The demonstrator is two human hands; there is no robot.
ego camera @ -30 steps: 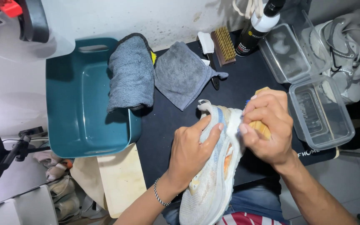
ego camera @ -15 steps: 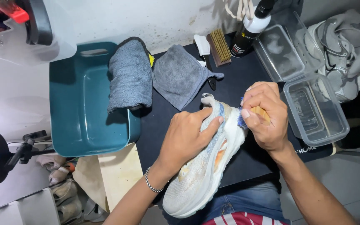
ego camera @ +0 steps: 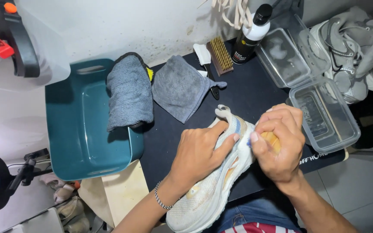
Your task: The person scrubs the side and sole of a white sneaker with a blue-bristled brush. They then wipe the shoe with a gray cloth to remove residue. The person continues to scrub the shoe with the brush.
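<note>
Centre to lower centre of frame: a white mesh sneaker (ego camera: 208, 190) lies with its sole end toward the bottom edge and its heel tab toward the middle, partly over the black tabletop (ego camera: 255, 97) and partly over the person's lap. The left hand (ego camera: 197, 151) is closed over the upper, thumb along the collar, steadying it. The right hand (ego camera: 279, 144) is curled shut around a wooden-handled brush (ego camera: 272, 140), working end pressed to the heel area; the bristles are hidden.

Upper left: a teal basin (ego camera: 78, 129) with a grey cloth (ego camera: 128, 92) draped over its rim. A second grey cloth (ego camera: 180, 86) lies flat beside it. A spare brush (ego camera: 219, 54) and a black-and-white bottle (ego camera: 249, 36) sit at upper centre. Two clear plastic containers (ego camera: 320, 110) stand open at right, touching.

Risks, as judged:
- The sneaker is only part-supported; hard strokes could twist it out of the left-hand grip and off the tabletop edge.
- Heavy brushing could fray the mesh.
- The right elbow works near the open containers and could knock them.
</note>
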